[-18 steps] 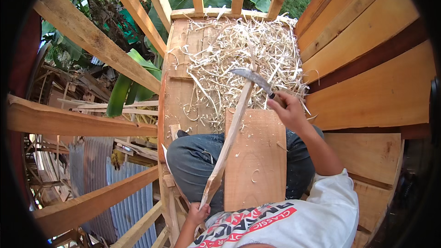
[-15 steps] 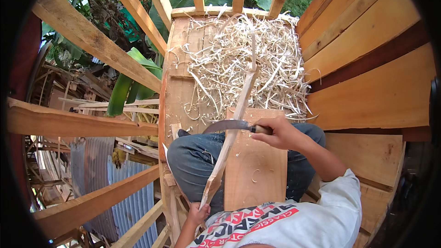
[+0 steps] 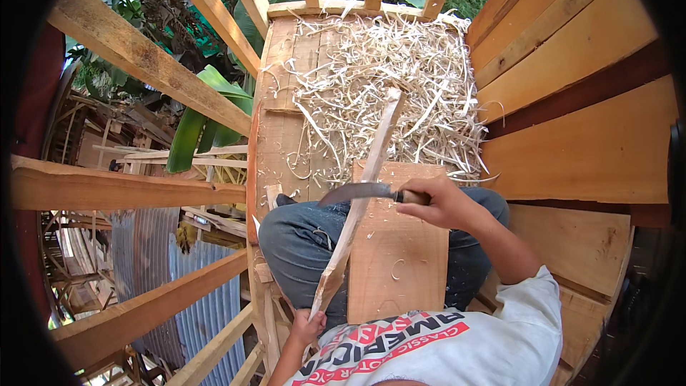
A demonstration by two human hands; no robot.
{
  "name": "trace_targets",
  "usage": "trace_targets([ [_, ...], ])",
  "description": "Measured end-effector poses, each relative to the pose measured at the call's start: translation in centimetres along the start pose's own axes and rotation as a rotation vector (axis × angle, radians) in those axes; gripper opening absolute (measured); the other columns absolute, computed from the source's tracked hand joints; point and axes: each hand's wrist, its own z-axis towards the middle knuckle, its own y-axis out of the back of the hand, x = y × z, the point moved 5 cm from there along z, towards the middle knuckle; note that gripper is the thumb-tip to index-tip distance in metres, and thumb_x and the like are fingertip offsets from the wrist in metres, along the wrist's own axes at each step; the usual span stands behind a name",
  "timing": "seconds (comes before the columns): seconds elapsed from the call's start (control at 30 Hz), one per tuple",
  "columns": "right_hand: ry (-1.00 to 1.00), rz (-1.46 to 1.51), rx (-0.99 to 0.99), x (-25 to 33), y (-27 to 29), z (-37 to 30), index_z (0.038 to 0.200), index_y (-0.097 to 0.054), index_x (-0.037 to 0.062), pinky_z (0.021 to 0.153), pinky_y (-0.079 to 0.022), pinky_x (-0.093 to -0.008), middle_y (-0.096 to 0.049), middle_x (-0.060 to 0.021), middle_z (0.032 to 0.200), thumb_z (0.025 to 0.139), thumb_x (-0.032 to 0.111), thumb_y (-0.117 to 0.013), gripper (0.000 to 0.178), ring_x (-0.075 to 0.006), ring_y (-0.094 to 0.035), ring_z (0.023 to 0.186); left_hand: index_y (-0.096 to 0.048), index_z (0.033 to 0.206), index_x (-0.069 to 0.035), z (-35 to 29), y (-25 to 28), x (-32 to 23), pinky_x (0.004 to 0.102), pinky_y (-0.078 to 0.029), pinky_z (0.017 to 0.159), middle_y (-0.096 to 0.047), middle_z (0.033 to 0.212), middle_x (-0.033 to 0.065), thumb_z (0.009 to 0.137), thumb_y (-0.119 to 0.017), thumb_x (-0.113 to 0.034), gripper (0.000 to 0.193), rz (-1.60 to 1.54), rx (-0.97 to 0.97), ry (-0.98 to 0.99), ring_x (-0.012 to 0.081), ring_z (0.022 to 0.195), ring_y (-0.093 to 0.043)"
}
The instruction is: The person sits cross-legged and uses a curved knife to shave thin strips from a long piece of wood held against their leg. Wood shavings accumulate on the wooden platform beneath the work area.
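Observation:
My left hand is closed round the near end of a long, pale wooden stick. The stick slants up and away to the right, crossing over the left edge of a flat board that lies across my lap. In my right hand is the dark handle of a curved knife, fingers wrapped round it. Its blade points left and lies across the stick about midway along. A few small shavings rest on the board.
Curly wood shavings heap over the plank floor ahead of me. Upright wooden slats stand along the left and far sides. Wide planks form the right wall. Beyond the left slats are corrugated metal sheets and green leaves.
A long curl of wood that stood up from the stick's far end is gone from it. The knife and right hand have shifted slightly; both grips are the same.

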Motion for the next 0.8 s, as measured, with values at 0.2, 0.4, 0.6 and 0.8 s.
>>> trace_targets([
  [0.2, -0.328, 0.277, -0.602, -4.1, 8.3, -0.1, 0.081, -0.055, 0.0007, 0.048, -0.030, -0.0258, -0.040, 0.0032, 0.056, 0.091, 0.017, -0.061, 0.020, -0.0054, -0.039, 0.052, -0.057, 0.062, -0.002, 0.3, 0.1, -0.5, 0.0246, -0.038, 0.045, -0.053, 0.054, 0.0026, 0.090, -0.061, -0.041, 0.048, 0.069, -0.054, -0.018, 0.0095, 0.048, -0.050],
  [0.4, 0.101, -0.309, -0.113, 0.7, 0.6, -1.1, 0.101, -0.058, 0.0023, 0.054, -0.047, -0.0364, -0.060, -0.0108, 0.070, 0.085, 0.018, -0.065, 0.024, -0.0301, -0.061, 0.061, -0.055, 0.059, 0.000, -0.2, -0.3, -1.0, 0.0306, -0.038, 0.047, -0.051, 0.051, 0.0034, 0.088, -0.062, -0.041, 0.051, 0.276, -0.164, -0.155, 0.0107, 0.049, -0.047],
  [0.6, 0.054, -0.409, -0.365, -1.3, 2.4, 1.2, 0.096, -0.057, 0.0027, 0.051, -0.046, -0.0368, -0.058, -0.0103, 0.064, 0.086, 0.021, -0.066, 0.023, -0.0271, -0.060, 0.054, -0.053, 0.059, 0.002, -1.1, -1.1, -1.8, 0.0342, -0.037, 0.046, -0.045, 0.047, 0.0088, 0.087, -0.064, -0.040, 0.052, 0.420, -0.267, -0.237, 0.0126, 0.047, -0.044],
  [0.8, 0.056, -0.533, -0.414, -2.1, 4.1, 3.1, 0.084, -0.053, 0.0034, 0.047, -0.042, -0.0371, -0.051, -0.0105, 0.059, 0.090, 0.022, -0.060, 0.021, -0.0297, -0.057, 0.052, -0.054, 0.058, 0.002, -0.8, -1.1, -1.8, 0.0351, -0.037, 0.045, -0.046, 0.047, 0.0099, 0.086, -0.064, -0.039, 0.051, 0.411, -0.228, -0.236, 0.0135, 0.047, -0.044],
])
